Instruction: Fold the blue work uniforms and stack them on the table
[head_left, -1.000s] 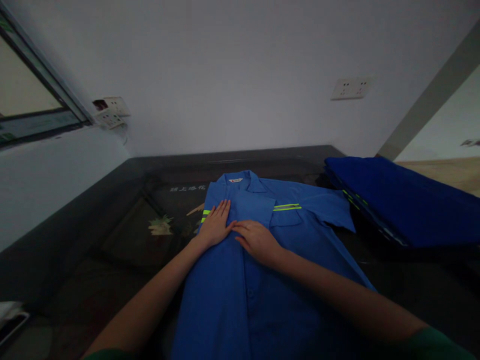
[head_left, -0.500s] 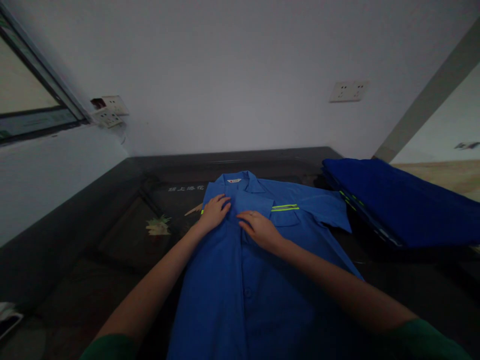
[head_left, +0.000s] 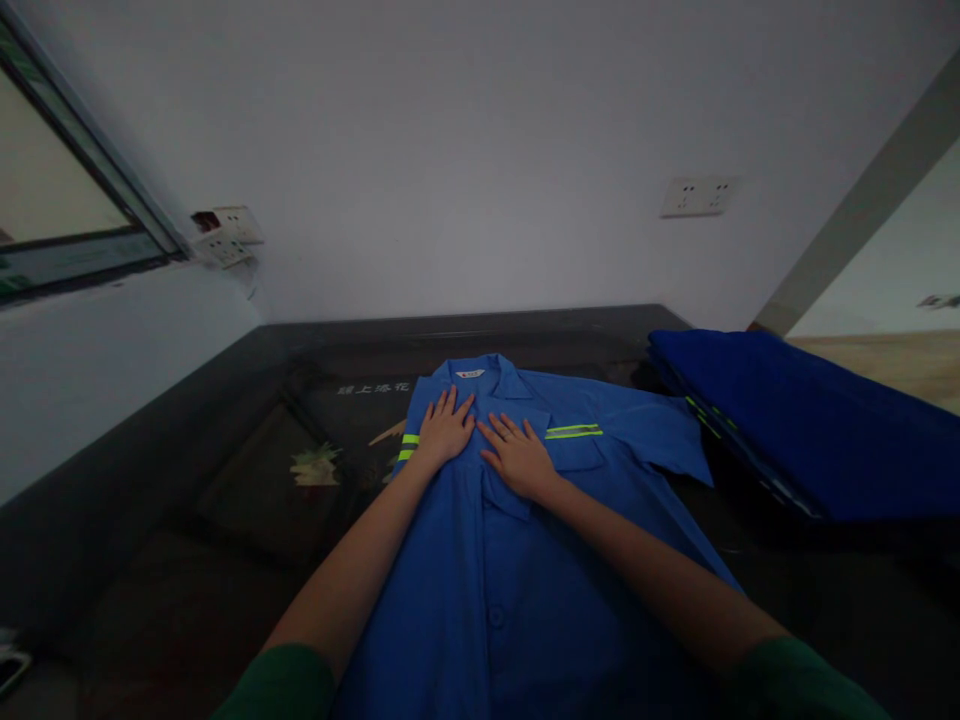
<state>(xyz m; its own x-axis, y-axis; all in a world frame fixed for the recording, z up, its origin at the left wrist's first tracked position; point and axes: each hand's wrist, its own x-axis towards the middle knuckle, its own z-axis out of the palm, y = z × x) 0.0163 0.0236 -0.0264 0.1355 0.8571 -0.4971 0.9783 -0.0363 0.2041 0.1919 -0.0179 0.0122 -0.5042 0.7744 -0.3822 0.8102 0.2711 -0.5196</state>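
A blue short-sleeved shirt [head_left: 442, 560] with yellow-green reflective stripes lies front up on the dark table [head_left: 225, 440], its collar toward the wall. My left hand [head_left: 447, 430] rests flat on the shirt's chest just below the collar, fingers spread. Beside it, my right hand [head_left: 519, 458] lies on the chest near the striped pocket, its fingers also apart. Neither hand grips anything. One sleeve extends to the right; on the left side the sleeve is not spread out.
Folded darker blue garments [head_left: 810, 420] are stacked at the table's right. Wall sockets [head_left: 697, 197] are on the wall behind, with more at the left corner [head_left: 238, 224]. A window [head_left: 67, 170] is at upper left. A partly visible pale object lies at the lower left edge.
Both hands have flattened and spread their fingers on the shirt's chest. More of the left stripes shows, and a pocket flap is now visible below my right hand. The view has shifted slightly.
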